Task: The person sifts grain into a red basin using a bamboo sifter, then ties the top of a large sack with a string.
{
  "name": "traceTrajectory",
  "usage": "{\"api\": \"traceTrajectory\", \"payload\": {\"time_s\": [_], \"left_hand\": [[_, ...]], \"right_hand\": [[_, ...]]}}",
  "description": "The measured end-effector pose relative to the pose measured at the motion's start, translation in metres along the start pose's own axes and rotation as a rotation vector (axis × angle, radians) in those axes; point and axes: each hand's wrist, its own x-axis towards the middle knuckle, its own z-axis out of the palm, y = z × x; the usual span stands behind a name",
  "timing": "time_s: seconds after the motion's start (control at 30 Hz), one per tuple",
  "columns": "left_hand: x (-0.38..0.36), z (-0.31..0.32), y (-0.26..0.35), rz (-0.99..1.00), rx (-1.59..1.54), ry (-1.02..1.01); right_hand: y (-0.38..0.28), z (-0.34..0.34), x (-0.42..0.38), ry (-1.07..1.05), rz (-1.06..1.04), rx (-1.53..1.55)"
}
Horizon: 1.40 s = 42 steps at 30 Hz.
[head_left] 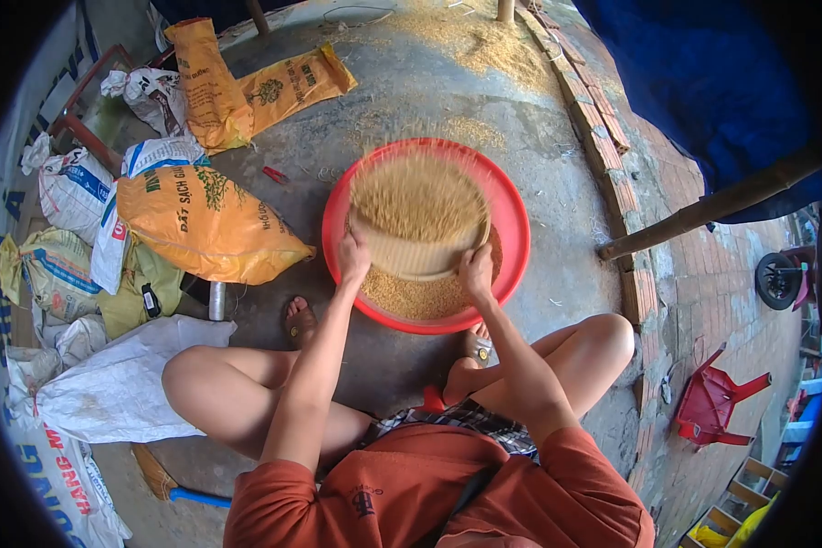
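Observation:
My left hand (354,257) and my right hand (476,272) are closed on the near left and near right rim of a round, shallow winnowing basket (409,259). A blurred mass of golden grain (420,199) covers its far part, with some grains in the air past the far edge. The basket is above a wide red plastic basin (518,215), which stands on the floor between my feet. More grain (416,300) lies in the basin, showing below the basket's near edge. The basket hides the middle of the basin.
Orange sacks (205,219) and a white sack (123,384) lie on the left. Grain and husks (484,41) are scattered on the concrete ahead. A brick edge (603,146), a slanted pole (703,215) and a tipped red stool (712,402) are to the right.

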Motion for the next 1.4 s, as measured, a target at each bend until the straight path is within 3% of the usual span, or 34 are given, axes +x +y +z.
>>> {"api": "traceTrajectory", "payload": {"time_s": [0.13, 0.27, 0.33, 0.43, 0.47, 0.53, 0.57, 0.67, 0.8, 0.93, 1.0, 1.1, 1.13, 1.2, 1.3, 1.33, 1.4], "left_hand": [[-0.006, 0.009, -0.020, -0.119, 0.131, -0.146], [0.014, -0.011, 0.006, -0.106, 0.097, -0.133], [0.020, -0.032, 0.042, 0.034, -0.177, 0.060], [0.024, -0.053, 0.072, 0.132, -0.246, 0.130], [0.026, -0.046, 0.065, 0.130, -0.246, 0.128], [0.028, -0.021, 0.033, 0.305, -0.250, 0.238], [0.018, -0.015, 0.019, 0.137, -0.077, 0.103], [0.005, 0.012, -0.026, -0.109, 0.145, -0.101], [0.007, 0.008, -0.023, -0.238, 0.053, -0.171], [0.021, -0.020, 0.021, 0.035, -0.026, -0.014], [0.022, -0.040, 0.054, 0.180, -0.306, 0.171], [0.030, -0.044, 0.054, 0.149, -0.277, 0.076], [0.033, -0.041, 0.049, 0.163, -0.244, 0.060], [0.035, -0.024, 0.022, 0.163, -0.139, 0.060], [0.030, -0.001, -0.018, -0.189, -0.013, -0.188], [0.026, 0.001, -0.023, -0.192, -0.015, -0.190], [0.018, 0.000, -0.027, -0.250, 0.015, -0.272]], "right_hand": [[0.005, 0.003, -0.011, -0.074, 0.170, -0.073], [-0.019, -0.007, 0.000, -0.037, 0.092, 0.061], [-0.050, -0.024, 0.000, 0.025, -0.028, 0.105], [-0.080, -0.040, -0.001, 0.167, -0.196, 0.220], [-0.072, -0.036, 0.001, 0.166, -0.194, 0.218], [-0.044, -0.019, 0.007, 0.129, -0.193, 0.107], [-0.036, -0.016, 0.005, 0.018, -0.028, 0.120], [-0.002, 0.001, -0.005, -0.073, 0.135, -0.079], [-0.001, -0.002, -0.003, -0.085, 0.115, -0.097], [-0.055, -0.030, -0.003, -0.025, 0.033, 0.091], [-0.069, -0.037, 0.001, 0.042, -0.047, 0.195], [-0.058, -0.022, 0.012, 0.236, -0.334, 0.216], [-0.049, -0.017, 0.015, 0.226, -0.330, 0.217], [-0.028, -0.009, 0.015, -0.032, 0.018, 0.230], [-0.014, -0.008, 0.005, -0.175, 0.199, 0.186], [-0.013, -0.011, 0.001, -0.278, 0.306, 0.152], [-0.017, -0.016, -0.002, -0.290, 0.308, 0.164]]}}
